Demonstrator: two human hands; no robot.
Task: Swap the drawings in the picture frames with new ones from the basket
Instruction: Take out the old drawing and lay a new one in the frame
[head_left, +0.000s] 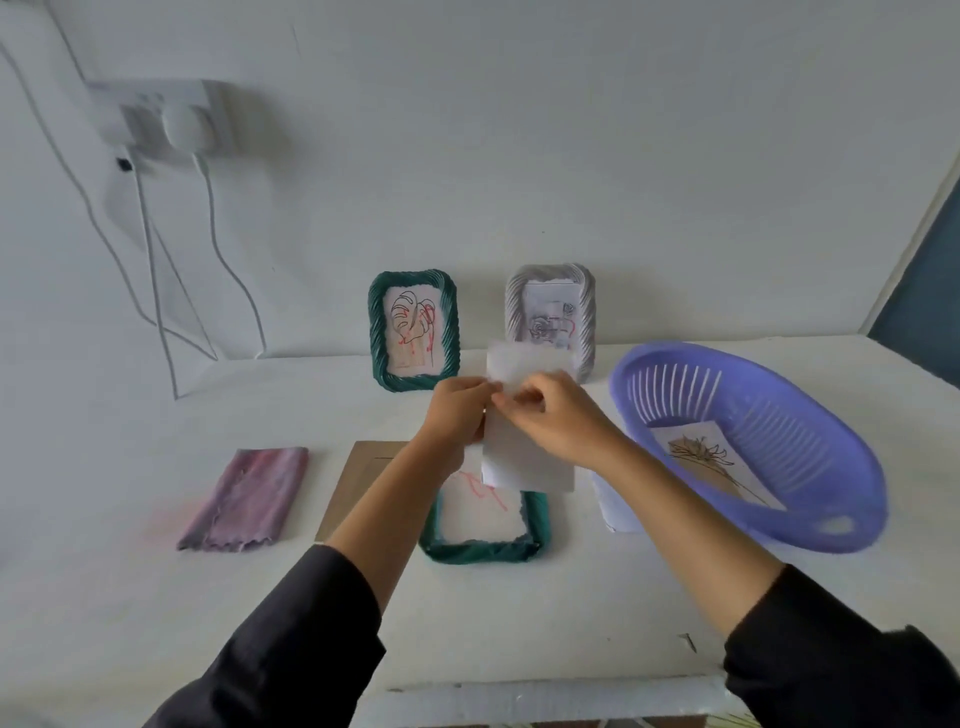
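Head view. White sheet (527, 457), blank side to the camera, is held upright at frame centre, above the table and in front of the frames. Its top part looks thin and blurred. Left hand (457, 415) pinches its left edge with fingers curled in. Right hand (561, 423) pinches it near the top, thumb and fingertips closed on the paper. The hands are nearly touching. Dark sleeves (291, 649) at the bottom corners.

Flat frame (483, 551), green, lies at lower centre under the sheet. Inside it is a white drawing (478, 512) with red lines, partly hidden. Green frame (414, 330) stands at centre against the wall and holds a leaf sketch. Silver frame (550, 317) stands just to its right, its lower part hidden behind the sheet.

Basket (810, 431), purple and slotted, sits tilted at right with a flower sketch (711, 462) inside. White paper (615, 512) pokes out under its left edge. Brown card (353, 488) lies just left of the flat frame, under the left forearm. Folded purple cloth (244, 499) lies further left.

White table (519, 613), white wall (519, 156). Socket (166, 117) with a plug at upper left, cables (156, 291) hanging down to the table. Dark panel (924, 301) at the right edge.
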